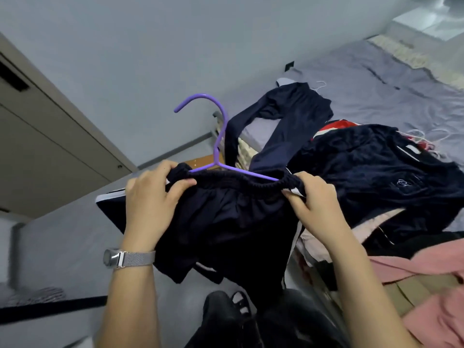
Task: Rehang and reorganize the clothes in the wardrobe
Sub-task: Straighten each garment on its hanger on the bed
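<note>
Down at the bottom edge, the person's dark trousers [288, 322] and a black sandal [236, 305] over a grey floor [62, 247]. Up from there, both forearms reach forward, a silver mesh-strap watch [125, 258] on the left wrist. The left hand [150, 197] grips one end of an elastic waistband, thumb curled over the gathered cloth; the right hand [313, 197] pinches the other end, fingers folded round the fabric. Between them hang the navy shorts [226, 227], white stripes showing down the side seams, the waistband stretched across the lower arms of a purple hanger [218, 136]. Its hook rises above the waistband and curls off to the left.

Just right of the shorts, a heap on the bed: a pink garment [414, 272] nearest, something beige under it, then a dark velvety navy top [376, 167] with a small pale embroidered emblem, too small to read. A flash of red and white cloth [339, 125] peeks out behind that. Further back a navy long-sleeved garment [288, 114] sprawls across the lilac bedsheet [376, 79], with thin pale hangers [421, 136] scattered near the pile. Far left, a grey-brown wardrobe door [50, 151] against the pale wall [150, 46].
</note>
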